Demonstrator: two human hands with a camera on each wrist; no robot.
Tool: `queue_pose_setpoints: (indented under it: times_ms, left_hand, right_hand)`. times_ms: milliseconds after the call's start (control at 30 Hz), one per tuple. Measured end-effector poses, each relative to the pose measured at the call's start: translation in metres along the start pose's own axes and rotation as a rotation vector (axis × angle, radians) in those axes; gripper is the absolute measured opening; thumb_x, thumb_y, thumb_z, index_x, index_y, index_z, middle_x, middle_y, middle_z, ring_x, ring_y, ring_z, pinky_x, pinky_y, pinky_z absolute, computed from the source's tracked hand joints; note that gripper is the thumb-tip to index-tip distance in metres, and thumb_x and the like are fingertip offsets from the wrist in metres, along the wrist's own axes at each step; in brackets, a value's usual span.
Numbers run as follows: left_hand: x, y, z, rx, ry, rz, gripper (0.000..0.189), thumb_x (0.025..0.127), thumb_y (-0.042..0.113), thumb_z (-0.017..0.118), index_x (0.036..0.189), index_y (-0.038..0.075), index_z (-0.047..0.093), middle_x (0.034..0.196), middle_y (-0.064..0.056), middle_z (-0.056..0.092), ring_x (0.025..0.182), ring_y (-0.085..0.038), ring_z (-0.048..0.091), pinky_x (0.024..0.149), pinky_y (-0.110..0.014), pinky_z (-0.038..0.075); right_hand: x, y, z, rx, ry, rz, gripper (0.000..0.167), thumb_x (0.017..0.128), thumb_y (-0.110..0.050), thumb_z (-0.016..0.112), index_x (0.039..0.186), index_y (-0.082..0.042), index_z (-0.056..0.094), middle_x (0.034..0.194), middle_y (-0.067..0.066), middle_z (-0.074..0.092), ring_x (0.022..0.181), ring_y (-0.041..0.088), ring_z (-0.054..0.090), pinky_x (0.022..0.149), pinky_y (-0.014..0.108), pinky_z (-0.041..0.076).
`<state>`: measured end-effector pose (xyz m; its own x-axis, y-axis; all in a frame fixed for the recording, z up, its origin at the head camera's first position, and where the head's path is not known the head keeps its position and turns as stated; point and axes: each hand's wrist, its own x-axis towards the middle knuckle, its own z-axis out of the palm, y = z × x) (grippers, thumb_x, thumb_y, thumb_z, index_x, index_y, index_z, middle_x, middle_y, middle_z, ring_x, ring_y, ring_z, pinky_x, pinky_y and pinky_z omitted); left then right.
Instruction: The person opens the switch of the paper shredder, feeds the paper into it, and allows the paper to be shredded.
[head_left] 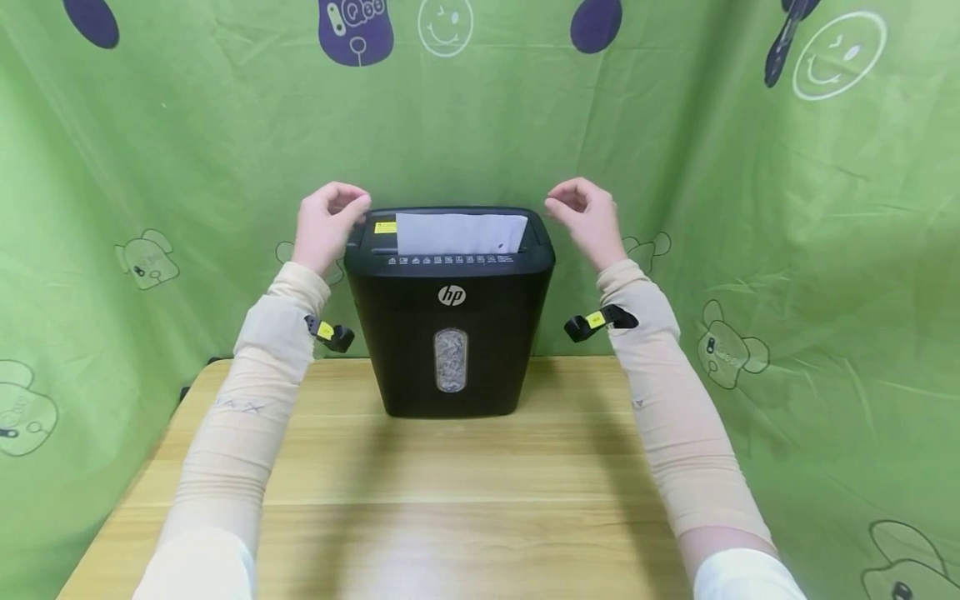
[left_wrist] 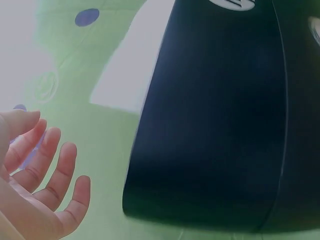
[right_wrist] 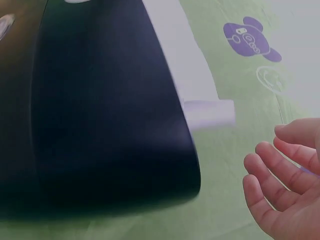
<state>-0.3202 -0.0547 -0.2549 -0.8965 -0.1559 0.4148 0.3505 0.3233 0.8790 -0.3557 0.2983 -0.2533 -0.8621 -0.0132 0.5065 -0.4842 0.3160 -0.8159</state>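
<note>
A black HP paper shredder (head_left: 397, 325) stands upright, with a white sheet of paper (head_left: 457, 233) sticking up from its top slot. Shreds (head_left: 451, 361) show through the small front window. My left hand (head_left: 326, 225) hovers by the shredder's top left corner, fingers loosely bent and holding nothing. By the top right corner, my right hand (head_left: 588, 221) hangs in the air, likewise relaxed. Both wrist views show a gap between the fingers and the shredder's side. In the right wrist view a pale flap (right_wrist: 210, 114) juts out beside the paper.
The shredder is near the back edge of a wooden table (head_left: 450, 500). Green printed cloth (head_left: 225, 125) hangs behind and at both sides. A yellow label (head_left: 386, 227) is on the shredder's top. Each wrist wears a small black camera mount (head_left: 330, 333).
</note>
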Motion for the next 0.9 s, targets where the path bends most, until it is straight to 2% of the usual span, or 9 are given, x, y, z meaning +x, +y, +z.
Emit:
queue_pose_setpoints:
  times_ms: [167,467,633,700,800,900]
  left_hand:
    - [-0.007,-0.008,-0.018,0.003,0.018,-0.030,0.023,0.093,0.026,0.065,0.110,0.011,0.066,0.092,0.011,0.062,0.086,-0.007,0.062,0.084,-0.023,0.051]
    - [-0.022,-0.029,-0.054,0.003,0.072,-0.071,0.023,0.094,0.029,0.064,0.111,0.013,0.064,0.090,0.013,0.061,0.085,-0.006,0.060,0.079,-0.018,0.050]
    - [-0.031,-0.045,-0.068,0.053,0.098,-0.110,0.030,0.095,0.036,0.061,0.115,0.014,0.063,0.093,0.015,0.061,0.088,-0.004,0.059,0.083,-0.019,0.049]
    - [-0.034,-0.053,-0.071,0.105,0.098,-0.122,0.036,0.095,0.041,0.059,0.119,0.014,0.062,0.098,0.013,0.061,0.091,-0.003,0.057,0.087,-0.022,0.048]
    - [-0.041,-0.065,-0.076,0.209,0.085,-0.116,0.047,0.096,0.048,0.054,0.125,0.012,0.059,0.112,0.002,0.064,0.100,-0.008,0.057,0.095,-0.030,0.047]
    - [-0.047,-0.077,-0.078,0.290,0.047,-0.097,0.055,0.096,0.053,0.050,0.130,0.011,0.057,0.129,-0.010,0.061,0.114,-0.020,0.056,0.103,-0.043,0.045]
  right_hand:
    - [-0.004,0.011,-0.013,-0.026,0.014,-0.001,0.017,0.091,-0.011,0.067,0.105,-0.001,0.065,0.085,-0.009,0.068,0.075,0.001,0.062,0.072,0.016,0.051]
    - [-0.015,0.032,-0.038,-0.115,0.051,0.055,0.027,0.094,-0.019,0.064,0.114,-0.001,0.063,0.091,-0.014,0.063,0.082,-0.001,0.060,0.078,0.014,0.050]
    - [-0.022,0.051,-0.049,-0.242,0.067,0.055,0.038,0.096,-0.030,0.060,0.122,-0.003,0.062,0.110,0.003,0.065,0.092,0.000,0.055,0.086,0.016,0.046]
    - [-0.025,0.059,-0.052,-0.286,0.062,0.041,0.041,0.097,-0.033,0.058,0.125,-0.004,0.061,0.119,0.011,0.065,0.099,0.007,0.056,0.090,0.020,0.048]
    - [-0.030,0.071,-0.056,-0.334,0.040,0.025,0.046,0.098,-0.037,0.056,0.131,-0.005,0.058,0.128,0.017,0.062,0.113,0.020,0.058,0.098,0.033,0.050]
    - [-0.037,0.082,-0.058,-0.384,-0.005,0.029,0.055,0.098,-0.043,0.053,0.141,-0.009,0.049,0.141,0.018,0.053,0.128,0.033,0.051,0.107,0.049,0.044]
